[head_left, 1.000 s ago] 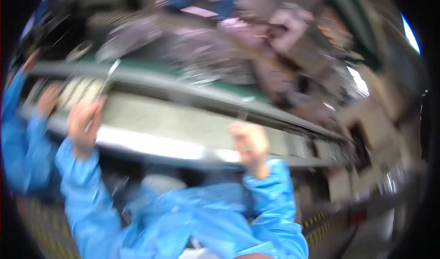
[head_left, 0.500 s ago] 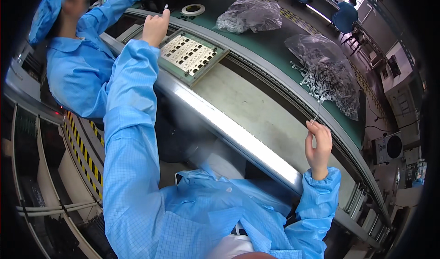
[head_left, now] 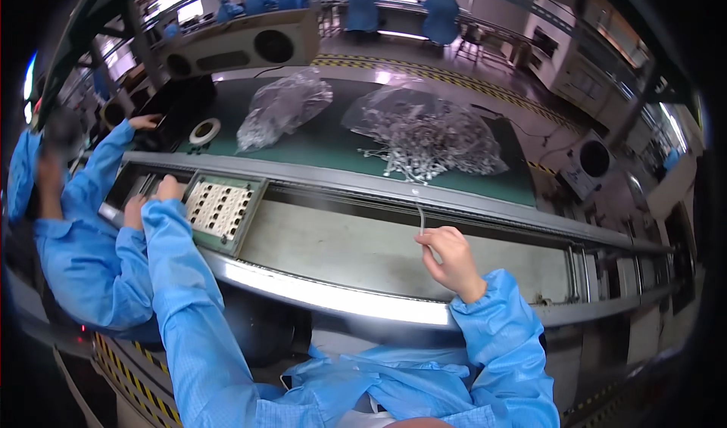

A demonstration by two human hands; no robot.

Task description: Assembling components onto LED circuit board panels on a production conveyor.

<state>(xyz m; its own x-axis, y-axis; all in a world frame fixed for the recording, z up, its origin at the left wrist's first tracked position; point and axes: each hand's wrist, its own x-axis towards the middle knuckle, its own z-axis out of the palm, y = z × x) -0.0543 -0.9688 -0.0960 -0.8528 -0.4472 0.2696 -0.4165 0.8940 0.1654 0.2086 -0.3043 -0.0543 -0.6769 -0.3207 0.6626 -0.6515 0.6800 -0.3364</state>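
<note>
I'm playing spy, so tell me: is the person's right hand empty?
No, the right hand pinches a thin wire between its thumb and fingers.

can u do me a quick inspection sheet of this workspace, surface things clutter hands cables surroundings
Surface: pale conveyor bed between metal rails; green bench top behind.
Work things: green-framed tray with rows of cream parts; thin wire-like piece with a pale far end.
Clutter: left plastic bag; right plastic bag, full of loose wire-like pieces; tape roll; black box.
Hands: right hand pinches the wire-like piece; left hand is by the tray's left edge, grip unclear, with a co-worker's hand beside it.
Cables: thin dark cable at the right, beyond the bench.
Surroundings: people in blue at far benches; yellow-black floor stripes.
</note>
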